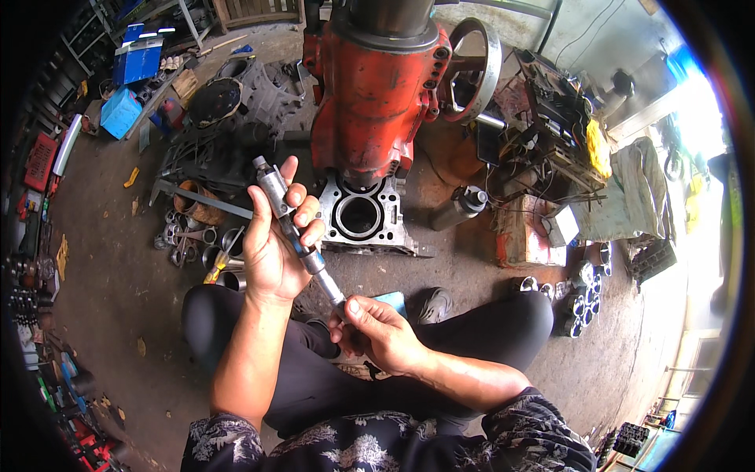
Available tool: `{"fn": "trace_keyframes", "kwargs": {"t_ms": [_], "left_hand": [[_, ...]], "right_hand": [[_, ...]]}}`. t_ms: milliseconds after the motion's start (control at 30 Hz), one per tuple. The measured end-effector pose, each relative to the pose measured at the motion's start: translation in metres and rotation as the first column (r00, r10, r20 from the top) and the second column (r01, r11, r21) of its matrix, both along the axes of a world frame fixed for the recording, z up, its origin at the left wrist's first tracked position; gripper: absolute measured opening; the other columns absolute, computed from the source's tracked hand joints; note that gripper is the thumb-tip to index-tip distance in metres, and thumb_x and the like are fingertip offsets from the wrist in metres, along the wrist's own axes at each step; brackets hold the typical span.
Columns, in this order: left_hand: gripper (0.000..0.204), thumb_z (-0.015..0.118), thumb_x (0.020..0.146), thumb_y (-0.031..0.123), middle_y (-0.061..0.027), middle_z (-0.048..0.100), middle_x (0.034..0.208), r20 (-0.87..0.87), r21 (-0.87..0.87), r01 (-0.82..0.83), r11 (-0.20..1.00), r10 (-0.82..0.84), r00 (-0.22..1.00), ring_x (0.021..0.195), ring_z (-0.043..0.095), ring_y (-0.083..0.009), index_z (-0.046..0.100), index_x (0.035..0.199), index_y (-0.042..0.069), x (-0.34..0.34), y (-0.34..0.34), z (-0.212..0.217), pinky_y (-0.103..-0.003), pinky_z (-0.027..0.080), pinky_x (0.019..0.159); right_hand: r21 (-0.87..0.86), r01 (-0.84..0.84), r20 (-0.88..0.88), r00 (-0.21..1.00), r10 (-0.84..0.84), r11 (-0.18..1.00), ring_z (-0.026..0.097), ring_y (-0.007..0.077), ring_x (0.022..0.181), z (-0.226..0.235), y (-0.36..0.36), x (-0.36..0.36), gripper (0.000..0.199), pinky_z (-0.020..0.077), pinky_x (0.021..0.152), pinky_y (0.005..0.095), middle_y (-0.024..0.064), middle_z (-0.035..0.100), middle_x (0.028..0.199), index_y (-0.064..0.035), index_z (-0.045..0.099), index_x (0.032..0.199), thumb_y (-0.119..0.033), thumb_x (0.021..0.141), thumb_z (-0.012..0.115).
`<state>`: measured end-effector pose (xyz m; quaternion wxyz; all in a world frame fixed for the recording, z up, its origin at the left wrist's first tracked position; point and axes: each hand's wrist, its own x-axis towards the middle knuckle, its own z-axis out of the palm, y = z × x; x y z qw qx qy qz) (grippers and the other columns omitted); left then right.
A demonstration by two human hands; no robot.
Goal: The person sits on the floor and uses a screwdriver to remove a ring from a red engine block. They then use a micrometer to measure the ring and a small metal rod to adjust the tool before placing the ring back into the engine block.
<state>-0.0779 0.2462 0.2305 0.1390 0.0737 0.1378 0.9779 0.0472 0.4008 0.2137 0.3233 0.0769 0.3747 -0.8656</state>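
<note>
A slim, stepped metal micrometer lies slantwise between my two hands, its far end pointing up and left. My left hand supports its middle, palm up, with the fingers curled round the shaft and the thumb along the other side. At the near end, the thumb and fingers of my right hand pinch the narrow tip. Beyond my hands stands an engine block with a round cylinder bore facing up. Over it hangs the head of a red machine, which hides part of the block.
A metal handwheel sits at the machine's right. Left of the block are a long caliper, connecting rods and a yellow-handled screwdriver. At right stand a dark bottle, a worn box and several pistons.
</note>
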Motion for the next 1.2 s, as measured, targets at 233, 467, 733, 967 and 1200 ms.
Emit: {"fn": "trace_keyframes", "kwargs": {"t_ms": [233,467,733,967,1200], "left_hand": [[0.062,0.043,0.102,0.05,-0.0015,0.05,0.096,0.004,-0.003,-0.001,1.0,0.001,1.0,0.078,0.047,-0.0109,0.041,0.143,0.004,-0.0003,-0.0006,-0.0006,-0.025,0.046,0.061],[0.062,0.043,0.102,0.05,-0.0015,0.049,0.095,0.0,-0.012,-0.004,1.0,0.004,1.0,0.078,0.047,-0.0109,0.041,0.143,0.004,0.0001,-0.0007,-0.0001,-0.024,0.046,0.061],[0.061,0.043,0.102,0.05,-0.0016,0.049,0.095,-0.002,-0.005,-0.001,1.0,0.001,1.0,0.078,0.047,-0.011,0.041,0.143,0.005,-0.0004,-0.0008,-0.0002,-0.024,0.045,0.061],[0.061,0.043,0.102,0.05,-0.0013,0.049,0.095,0.004,-0.017,-0.005,1.0,0.005,1.0,0.078,0.046,-0.0106,0.041,0.143,0.005,0.0002,-0.0006,0.0008,-0.024,0.045,0.061],[0.061,0.044,0.103,0.047,-0.0018,0.048,0.093,0.019,-0.016,-0.015,1.0,0.016,1.0,0.078,0.045,-0.0114,0.038,0.144,0.003,0.0007,0.0,0.002,-0.024,0.046,0.06]], "right_hand": [[0.01,-0.002,-0.003,1.0,0.002,1.0,0.058,0.0125,0.073,-0.0023,-0.0002,0.0007,0.037,0.0472,0.063,0.0264,0.0087,0.064,0.088,-0.0013,0.062,0.103,-0.035,0.105,0.047],[0.013,0.005,-0.001,1.0,-0.005,1.0,0.059,0.0129,0.077,-0.0029,-0.0007,0.0015,0.035,0.0474,0.064,0.0276,0.0086,0.064,0.089,-0.0019,0.062,0.103,-0.033,0.106,0.046],[0.034,0.034,-0.021,0.999,-0.034,0.999,0.053,0.008,0.063,-0.001,-0.0045,0.0023,0.037,0.0396,0.056,0.022,0.0015,0.062,0.082,-0.0049,0.061,0.103,-0.039,0.105,0.047],[0.012,0.005,0.0,1.0,-0.005,1.0,0.06,0.0137,0.078,-0.0019,-0.001,0.0012,0.035,0.0475,0.065,0.0279,0.009,0.064,0.09,-0.0018,0.061,0.103,-0.034,0.106,0.046],[0.01,0.003,-0.016,1.0,-0.003,1.0,0.058,0.0141,0.076,-0.0025,-0.0007,0.0007,0.036,0.0465,0.064,0.0279,0.0093,0.063,0.09,-0.0016,0.061,0.104,-0.034,0.106,0.046]]}}
